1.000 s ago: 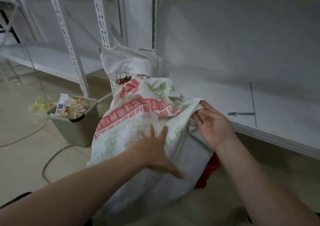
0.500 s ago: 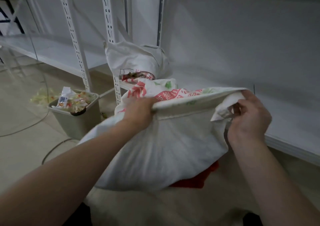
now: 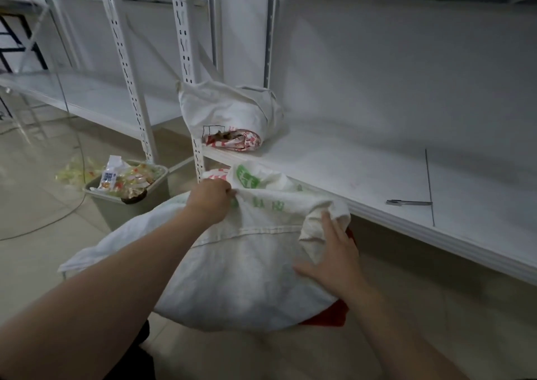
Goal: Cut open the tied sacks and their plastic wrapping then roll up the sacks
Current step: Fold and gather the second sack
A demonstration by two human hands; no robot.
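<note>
Holds a white woven sack (image 3: 247,278) low over the tiled floor (image 3: 43,263), just in front of and below the front lip of the white metal shelf (image 3: 348,170). Bunches the sack's folded upper edge, beside the green print (image 3: 273,205), in the left hand (image 3: 210,202) — grip curled tight, pinching the cloth. Lays the right hand (image 3: 331,260) on the sack's right side, just below a crumpled corner (image 3: 322,214) — grip spread, fingers straight and flat against the fabric, pinching nothing. Shows a stitched seam (image 3: 261,230) across the sack between the two hands, and something red (image 3: 334,315) peeking out beneath the lower right edge. At the shelf's left end: a bundle of rolled sacks (image 3: 232,118), white with red print. Further right on the same shelf, well apart from the bundle: a slim grey tool (image 3: 408,203), too small to name. Left of the sack, on the floor: a grey bin (image 3: 125,214) heaped with crinkled wrappers (image 3: 128,177), a thin cable (image 3: 43,225) nearby.
</note>
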